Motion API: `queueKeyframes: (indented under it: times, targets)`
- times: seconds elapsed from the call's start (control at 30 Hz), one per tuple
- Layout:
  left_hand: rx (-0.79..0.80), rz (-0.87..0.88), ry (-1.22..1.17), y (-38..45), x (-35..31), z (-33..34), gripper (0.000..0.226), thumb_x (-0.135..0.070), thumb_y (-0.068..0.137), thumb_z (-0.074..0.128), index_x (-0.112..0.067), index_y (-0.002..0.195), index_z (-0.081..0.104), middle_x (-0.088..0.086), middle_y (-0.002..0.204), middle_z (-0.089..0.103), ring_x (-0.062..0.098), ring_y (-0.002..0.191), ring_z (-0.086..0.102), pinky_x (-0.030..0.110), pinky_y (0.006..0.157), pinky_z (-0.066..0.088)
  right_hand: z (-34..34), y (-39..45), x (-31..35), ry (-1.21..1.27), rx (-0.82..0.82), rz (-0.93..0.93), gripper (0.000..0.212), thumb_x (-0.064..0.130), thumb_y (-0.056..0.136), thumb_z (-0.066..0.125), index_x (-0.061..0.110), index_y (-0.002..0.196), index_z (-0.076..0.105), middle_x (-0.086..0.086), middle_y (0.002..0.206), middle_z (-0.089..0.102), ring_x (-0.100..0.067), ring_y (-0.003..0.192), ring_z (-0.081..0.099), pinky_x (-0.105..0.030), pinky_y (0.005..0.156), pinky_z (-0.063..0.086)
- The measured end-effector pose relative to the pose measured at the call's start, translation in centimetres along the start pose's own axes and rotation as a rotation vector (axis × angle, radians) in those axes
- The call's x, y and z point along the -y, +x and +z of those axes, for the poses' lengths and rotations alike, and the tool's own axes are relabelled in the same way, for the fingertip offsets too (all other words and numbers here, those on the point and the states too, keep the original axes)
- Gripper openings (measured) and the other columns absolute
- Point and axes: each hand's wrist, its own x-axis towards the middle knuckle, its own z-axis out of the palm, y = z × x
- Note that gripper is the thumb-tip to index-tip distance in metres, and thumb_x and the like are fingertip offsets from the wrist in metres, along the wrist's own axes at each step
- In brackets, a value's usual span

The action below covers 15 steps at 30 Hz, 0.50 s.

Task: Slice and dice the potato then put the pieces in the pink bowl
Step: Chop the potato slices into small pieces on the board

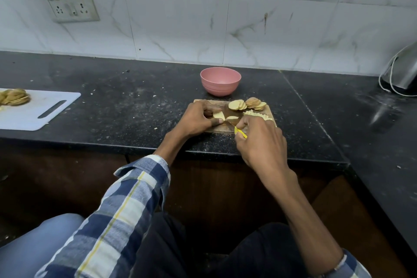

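— Both hands grip something, yes? Please tell me, starting from the near side.

— Nearest, at the bottom of the frame, I see checked sleeves and dark trousers; the elbows are cut off by the lower edge. Then the right hand [259, 142] is curled around a knife with yellow handle [241, 132]. Only a small yellow part shows between the fingers, and the blade is mostly hidden under the hand, so I cannot tell where its edge touches.

— And the left hand?

— The left hand [198, 117] pinches a pale potato piece [218, 115] between thumb and fingers, on the wooden cutting board [272, 117], in the middle of the frame. One more slice [232, 117] lies just beside it, near the knife.

— Where are the other pieces?

— On the far right part of the board lie round potato slices [247, 104], overlapping. Thin cut strips [259, 116] are partly hidden behind the right hand; their number I cannot make out.

— And the bowl?

— The pink bowl [220, 81] stands behind the board, on the black counter [126, 106]. Its inside bottom is not visible from here. At the left edge, a white cutting board [45, 110] holds blurred slices [14, 97], cut off by the frame. At the right edge, a metal appliance [404, 72] with a white cord is only partly seen.
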Motion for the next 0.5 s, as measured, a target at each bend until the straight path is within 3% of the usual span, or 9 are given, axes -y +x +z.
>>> queueKeyframes:
  times: [0.13, 0.23, 0.4, 0.5]
  targets:
    - [0.019, -0.009, -0.022, -0.1, -0.1, -0.3, 0.038, -0.019, 0.084, 0.087, -0.015, 0.120, 0.077, -0.006, 0.114, 0.072, -0.001, 0.098, 0.068, 0.015, 0.094, 0.054, 0.5, 0.5, -0.3, 0.031, -0.061, -0.003, 0.022, 0.029, 0.098, 0.064, 0.028, 0.119, 0.066, -0.001, 0.100, 0.068, -0.022, 0.088, 0.058, -0.033, 0.069, 0.038]
    - [0.026, -0.012, -0.033, 0.1, 0.2, -0.6, 0.038, -0.016, 0.084, 0.086, -0.015, 0.121, 0.077, -0.005, 0.119, 0.071, -0.001, 0.099, 0.068, 0.009, 0.088, 0.052, 1.5, 1.3, -0.2, 0.037, -0.094, -0.029, 0.022, 0.028, 0.097, 0.065, 0.026, 0.118, 0.065, -0.001, 0.095, 0.069, -0.023, 0.089, 0.062, -0.033, 0.067, 0.039]
    - [0.006, -0.004, -0.046, 0.2, 0.6, -0.3, 0.038, -0.014, 0.082, 0.088, -0.012, 0.118, 0.078, -0.002, 0.118, 0.072, 0.009, 0.103, 0.072, 0.025, 0.098, 0.057, 3.3, 2.8, 0.7, 0.011, -0.061, -0.053, 0.024, 0.027, 0.097, 0.064, 0.024, 0.121, 0.063, -0.004, 0.103, 0.070, -0.028, 0.096, 0.065, -0.036, 0.070, 0.042]
    - [-0.008, -0.006, -0.050, 0.3, 0.8, 0.0, 0.037, -0.014, 0.080, 0.089, -0.011, 0.115, 0.079, -0.001, 0.115, 0.073, 0.009, 0.101, 0.072, 0.027, 0.098, 0.057, 3.9, 3.7, 1.2, -0.012, -0.050, -0.041, 0.024, 0.025, 0.097, 0.064, 0.023, 0.121, 0.062, -0.006, 0.107, 0.070, -0.030, 0.100, 0.065, -0.038, 0.073, 0.044]
